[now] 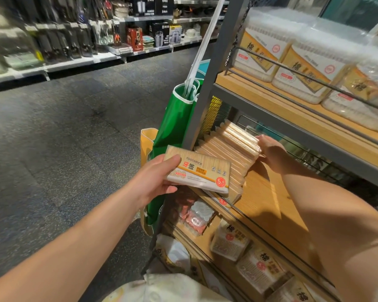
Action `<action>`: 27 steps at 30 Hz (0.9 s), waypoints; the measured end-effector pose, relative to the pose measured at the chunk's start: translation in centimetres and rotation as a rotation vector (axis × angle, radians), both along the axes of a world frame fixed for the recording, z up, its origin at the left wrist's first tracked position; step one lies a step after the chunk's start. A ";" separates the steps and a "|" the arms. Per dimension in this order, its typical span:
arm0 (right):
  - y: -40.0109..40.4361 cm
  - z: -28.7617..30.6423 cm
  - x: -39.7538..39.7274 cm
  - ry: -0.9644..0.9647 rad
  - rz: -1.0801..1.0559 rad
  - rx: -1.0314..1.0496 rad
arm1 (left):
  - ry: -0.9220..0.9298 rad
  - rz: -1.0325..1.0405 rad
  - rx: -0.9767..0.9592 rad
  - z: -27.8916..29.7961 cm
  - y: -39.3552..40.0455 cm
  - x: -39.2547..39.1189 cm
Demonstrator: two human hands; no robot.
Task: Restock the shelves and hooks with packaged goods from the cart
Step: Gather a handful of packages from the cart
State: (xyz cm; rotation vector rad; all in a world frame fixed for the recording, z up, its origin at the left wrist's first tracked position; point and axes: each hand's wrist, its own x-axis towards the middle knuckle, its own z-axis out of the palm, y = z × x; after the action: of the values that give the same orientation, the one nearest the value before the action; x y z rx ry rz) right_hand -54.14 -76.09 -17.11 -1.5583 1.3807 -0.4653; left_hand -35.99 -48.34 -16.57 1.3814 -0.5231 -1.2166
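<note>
**Toothpick pack held ready while the row is steadied**

The flat rectangular clear-wrapped toothpick pack with its orange and white label (198, 171) is held just in front of the light wooden middle shelf (268, 199), label up and slightly tilted, close to the row it belongs with. That looks like a pack waiting for its slot, not one being taken away.

The left hand (159, 177) reaches forward on a nearly straight arm. Its thumb lies across the pack's top near corner and its fingers (171, 189) curl under the lower edge, so the pack is clamped between them.

On the shelf, the row of upright matching toothpick packs (231, 153) leans back toward the left end of the shelf. The right hand (271, 152) comes in over the shelf with the forearm angled across it, and rests against the right end of that row. My reading is that it presses the row together to open room for the new pack. The fingers appear fairly straight and flat against the packs, though the row hides their tips, so I cannot tell whether any curl round a pack.

The bare part of the shelf, right of the row, lies under the right forearm.
</note>
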 end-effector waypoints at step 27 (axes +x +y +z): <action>15.2 2.9 -11.6 -0.384 -0.140 0.062 | 0.161 -0.356 -0.077 -0.2 -4.5 -5.4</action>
State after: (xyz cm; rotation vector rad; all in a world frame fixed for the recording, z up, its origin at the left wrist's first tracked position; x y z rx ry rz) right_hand -65.77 -60.84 -14.17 -1.2479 1.1954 -0.7571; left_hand -41.41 -52.80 -16.72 1.1429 -0.7149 -1.5628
